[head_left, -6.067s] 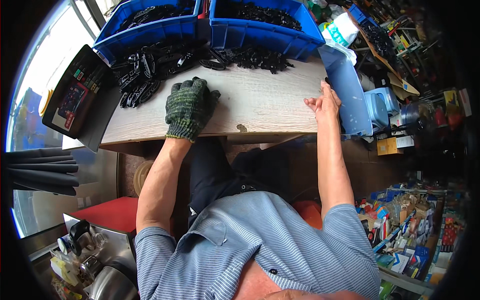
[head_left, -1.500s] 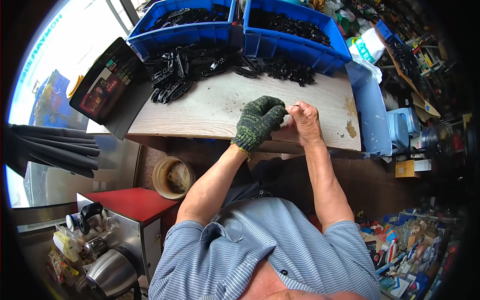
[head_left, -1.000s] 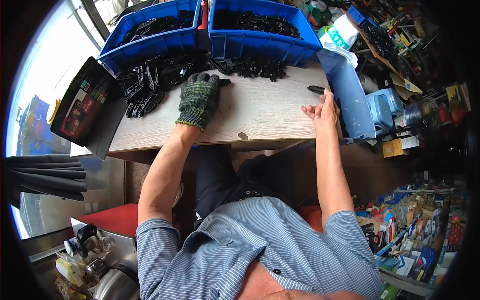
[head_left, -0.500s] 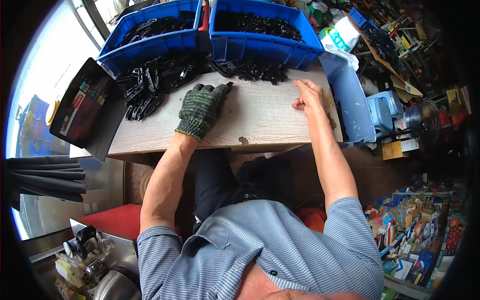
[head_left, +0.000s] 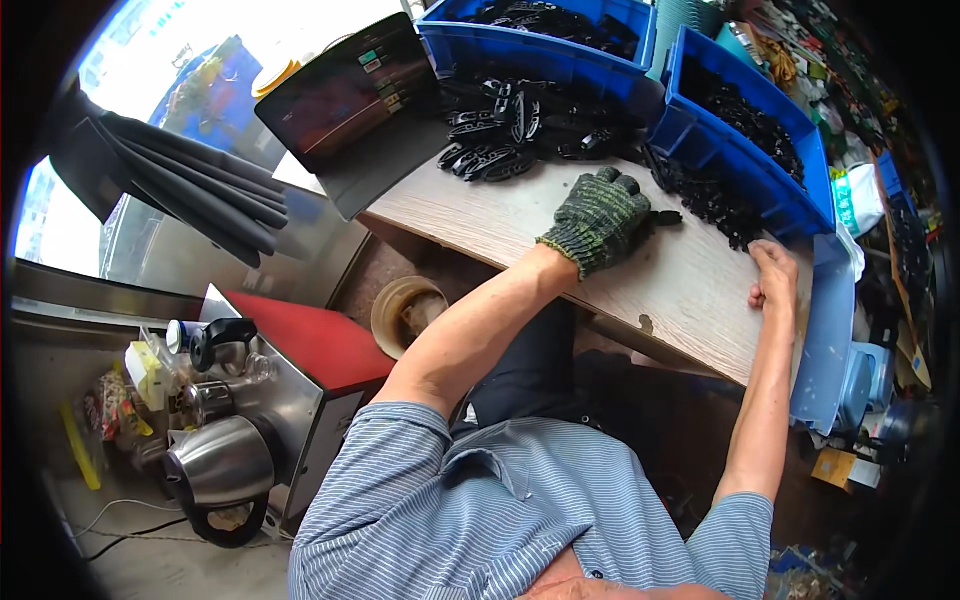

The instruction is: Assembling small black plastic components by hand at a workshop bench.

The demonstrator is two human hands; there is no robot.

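My left hand (head_left: 603, 222), in a dark green knitted glove, is closed over the table's near middle part. A small black plastic part (head_left: 666, 218) sticks out on its thumb side. My bare right hand (head_left: 776, 273) rests by the table's right side with fingers curled in; anything between them is hidden. Just beyond it lies a heap of small black plastic parts (head_left: 715, 207). Farther left, past the glove, is a pile of longer black plastic pieces (head_left: 515, 125) with glossy frames.
Two blue bins (head_left: 560, 52) (head_left: 745, 125) full of black parts stand along the table's (head_left: 690, 295) far side. A tablet (head_left: 350, 95) leans at the left; a light-blue tub (head_left: 822, 330) adjoins the right edge. A steel kettle (head_left: 225, 465) and red-topped cabinet (head_left: 310, 340) sit lower left.
The whole view has swung left, so table and bins appear farther right and tilted. Against the table, both hands have shifted little; the right is closer to the heap of small parts.
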